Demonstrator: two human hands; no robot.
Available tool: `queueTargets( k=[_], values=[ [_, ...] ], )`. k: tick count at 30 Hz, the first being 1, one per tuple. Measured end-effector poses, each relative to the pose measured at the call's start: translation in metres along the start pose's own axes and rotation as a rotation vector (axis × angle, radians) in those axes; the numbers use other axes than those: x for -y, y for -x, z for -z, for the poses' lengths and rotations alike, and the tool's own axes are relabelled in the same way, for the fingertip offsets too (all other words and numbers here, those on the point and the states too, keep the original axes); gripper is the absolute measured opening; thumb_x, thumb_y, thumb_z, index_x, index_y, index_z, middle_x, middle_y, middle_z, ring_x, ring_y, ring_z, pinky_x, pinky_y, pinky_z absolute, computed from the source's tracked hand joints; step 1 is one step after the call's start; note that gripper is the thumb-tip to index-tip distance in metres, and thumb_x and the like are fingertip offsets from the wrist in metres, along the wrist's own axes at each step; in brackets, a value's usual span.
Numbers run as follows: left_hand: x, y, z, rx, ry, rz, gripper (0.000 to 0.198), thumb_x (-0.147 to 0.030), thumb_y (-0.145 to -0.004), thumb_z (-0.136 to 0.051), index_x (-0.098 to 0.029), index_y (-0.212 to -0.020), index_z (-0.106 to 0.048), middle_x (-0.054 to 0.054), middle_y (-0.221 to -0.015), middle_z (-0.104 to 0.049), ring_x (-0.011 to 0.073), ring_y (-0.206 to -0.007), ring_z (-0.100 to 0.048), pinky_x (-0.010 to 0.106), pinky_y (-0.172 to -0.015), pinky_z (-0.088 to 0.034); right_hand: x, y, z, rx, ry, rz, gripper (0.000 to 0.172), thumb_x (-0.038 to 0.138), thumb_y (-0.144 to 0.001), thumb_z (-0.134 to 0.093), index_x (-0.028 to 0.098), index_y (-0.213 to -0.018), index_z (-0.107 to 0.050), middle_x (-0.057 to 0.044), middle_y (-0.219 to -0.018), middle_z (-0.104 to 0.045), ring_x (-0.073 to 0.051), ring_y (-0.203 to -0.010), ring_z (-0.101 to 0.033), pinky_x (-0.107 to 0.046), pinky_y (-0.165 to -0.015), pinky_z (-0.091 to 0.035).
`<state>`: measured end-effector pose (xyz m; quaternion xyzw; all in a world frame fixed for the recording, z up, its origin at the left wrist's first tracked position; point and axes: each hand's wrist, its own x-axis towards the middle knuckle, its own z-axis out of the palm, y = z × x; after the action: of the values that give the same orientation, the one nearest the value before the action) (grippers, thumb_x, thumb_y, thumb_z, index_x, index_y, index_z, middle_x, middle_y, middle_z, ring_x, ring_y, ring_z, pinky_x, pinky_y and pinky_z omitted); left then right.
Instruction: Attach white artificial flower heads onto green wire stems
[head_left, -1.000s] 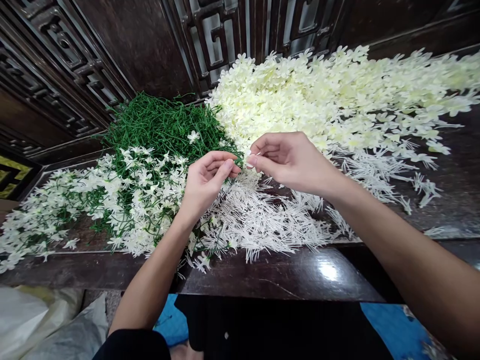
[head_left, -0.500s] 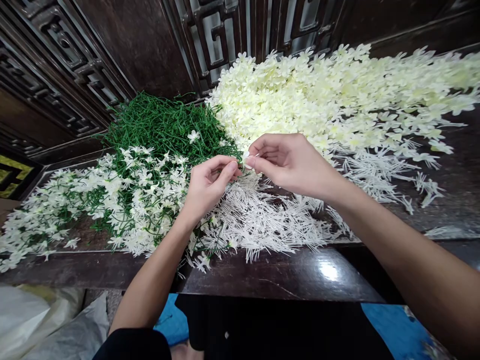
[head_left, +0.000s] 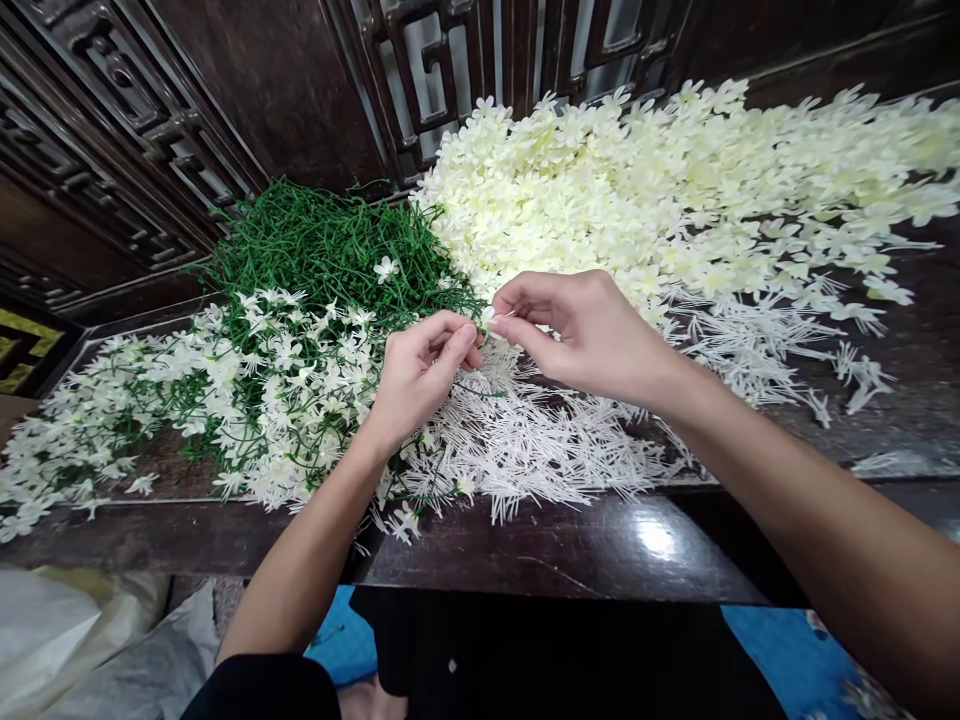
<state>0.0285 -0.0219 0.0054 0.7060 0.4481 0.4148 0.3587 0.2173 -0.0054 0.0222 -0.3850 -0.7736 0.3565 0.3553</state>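
My left hand (head_left: 420, 372) is pinched on a thin green stem (head_left: 477, 347) over the dark wooden table (head_left: 570, 545). Just to its right, my right hand (head_left: 581, 330) pinches a small cream flower piece (head_left: 491, 316) at the fingertips, touching the tip of the stem. Beneath both hands lies a spread of white plastic stamen pieces (head_left: 525, 440). A heap of bare green stems (head_left: 322, 245) sits behind my left hand.
A big pile of cream petals (head_left: 675, 190) fills the back right. Finished green sprigs with white flowers (head_left: 225, 390) lie to the left. Carved dark wood panels (head_left: 420, 70) stand behind. White plastic bags (head_left: 82, 640) sit at lower left, below the table edge.
Both hands have drifted slightly together and the flower piece now meets the stem tip. The camera has tipped a little; the piles have not moved.
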Motion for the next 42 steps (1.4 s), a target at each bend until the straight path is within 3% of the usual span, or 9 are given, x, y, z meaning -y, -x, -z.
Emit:
queueTargets(
  k=[8, 16, 28, 42],
  values=[
    [0.001, -0.001, 0.002, 0.037, -0.043, -0.029, 0.018, -0.028, -0.092, -0.056, -0.019, -0.077, -0.062, 0.0, -0.061, -0.062, 0.0098, -0.056, -0.055, 0.024, -0.052, -0.042, -0.002, 0.0, 0.001, 0.022, 0.013, 0.098, 0.011, 0.021, -0.091, -0.055, 0.021, -0.083, -0.063, -0.003, -0.08, -0.067, -0.018, -0.07, -0.06, -0.035, -0.064, -0.047],
    [0.002, -0.003, 0.003, 0.035, -0.065, -0.035, 0.019, -0.032, -0.091, -0.06, -0.019, -0.078, -0.066, 0.0, -0.059, -0.06, 0.0091, -0.052, -0.049, 0.023, -0.046, -0.035, -0.003, 0.001, -0.005, 0.1, -0.004, 0.123, 0.013, 0.025, -0.094, -0.054, 0.021, -0.089, -0.066, 0.0, -0.07, -0.062, -0.011, -0.049, -0.044, -0.029, -0.044, -0.034],
    [-0.005, -0.002, 0.004, 0.065, -0.014, -0.034, 0.019, -0.029, -0.094, -0.056, -0.019, -0.079, -0.062, 0.0, -0.062, -0.061, 0.0087, -0.053, -0.051, 0.022, -0.048, -0.038, -0.002, 0.0, 0.006, 0.101, -0.169, -0.038, 0.011, 0.031, -0.09, -0.061, 0.022, -0.086, -0.062, -0.005, -0.081, -0.064, -0.022, -0.074, -0.061, -0.042, -0.07, -0.052],
    [-0.007, 0.001, 0.002, 0.021, 0.021, 0.01, 0.02, -0.032, -0.094, -0.057, -0.019, -0.079, -0.061, 0.001, -0.063, -0.063, 0.0096, -0.056, -0.052, 0.025, -0.052, -0.039, -0.001, 0.001, 0.002, 0.037, -0.071, -0.001, 0.007, 0.03, -0.089, -0.061, 0.025, -0.084, -0.062, -0.005, -0.079, -0.065, -0.023, -0.074, -0.062, -0.043, -0.071, -0.053]
  ],
)
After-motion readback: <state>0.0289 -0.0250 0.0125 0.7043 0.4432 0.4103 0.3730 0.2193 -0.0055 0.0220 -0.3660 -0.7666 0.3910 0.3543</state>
